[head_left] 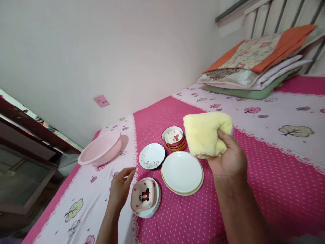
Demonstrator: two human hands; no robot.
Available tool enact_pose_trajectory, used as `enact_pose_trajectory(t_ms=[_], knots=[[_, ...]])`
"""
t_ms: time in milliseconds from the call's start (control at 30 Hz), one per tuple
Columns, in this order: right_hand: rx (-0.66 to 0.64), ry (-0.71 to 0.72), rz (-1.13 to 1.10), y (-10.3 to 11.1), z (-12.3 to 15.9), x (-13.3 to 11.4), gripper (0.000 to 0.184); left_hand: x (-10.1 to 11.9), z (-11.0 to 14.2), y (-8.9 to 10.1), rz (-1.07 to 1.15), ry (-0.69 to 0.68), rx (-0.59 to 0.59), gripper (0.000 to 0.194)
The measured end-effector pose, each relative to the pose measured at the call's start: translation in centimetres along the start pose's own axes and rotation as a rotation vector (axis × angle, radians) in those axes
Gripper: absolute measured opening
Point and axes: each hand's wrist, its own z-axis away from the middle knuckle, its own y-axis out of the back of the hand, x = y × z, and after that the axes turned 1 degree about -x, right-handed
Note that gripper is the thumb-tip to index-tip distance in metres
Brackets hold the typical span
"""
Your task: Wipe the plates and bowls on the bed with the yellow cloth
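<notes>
My right hand (230, 154) grips a folded, fluffy yellow cloth (203, 134), raised above the bed to the right of the dishes. Empty, with its fingers loosely curved and the thumb apart, my left hand (122, 186) is just left of a square pink-rimmed cat bowl (142, 196). That bowl rests on a stack of white plates (156, 203). Large white plates (182, 172) lie in the middle, the top one over a yellow-edged one. Behind them sit a white plate with a grey flower pattern (152, 154) and a stack of small red and orange bowls (174, 137).
A pink plastic basin (100, 149) stands at the left, near the wall. Folded bedding and pillows (256, 64) are piled at the back right. The dishes lie on a pink dotted bedsheet (177, 223). A pink paper note (101, 100) is on the wall.
</notes>
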Motion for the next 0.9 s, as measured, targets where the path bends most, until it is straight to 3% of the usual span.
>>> enact_pose_trajectory(t_ms=[100, 200, 400, 533, 633, 767, 900], knots=[[0.009, -0.005, 0.002, -0.1, 0.1, 0.0, 0.026, -2.9, 2.9, 0.3, -0.178, 0.178, 0.009, 0.047], [0.007, -0.004, 0.003, 0.0, 0.2, 0.2, 0.025, -4.7, 4.8, -0.5, -0.220, 0.300, -0.036, 0.051], [-0.092, 0.036, 0.050, 0.7, -0.1, 1.0, 0.026, -5.4, 5.9, -2.7, -0.248, 0.320, -0.027, 0.038], [-0.084, 0.040, 0.049, 0.9, -0.3, 1.1, 0.028, -5.1, 5.9, -2.7, -0.183, 0.302, 0.004, 0.037], [-0.075, 0.033, 0.057, 0.8, -0.2, 1.1, 0.028, -4.1, 5.9, -1.9, 0.011, 0.287, 0.095, 0.036], [-0.132, 0.035, 0.102, 0.6, 0.2, 1.4, 0.030, -0.7, 5.8, -1.4, 0.534, 0.316, 0.156, 0.040], [-0.086, -0.022, 0.104, 0.3, 0.5, 1.7, 0.036, 4.0, 5.0, -2.5, 0.999, 0.536, 0.158, 0.029]])
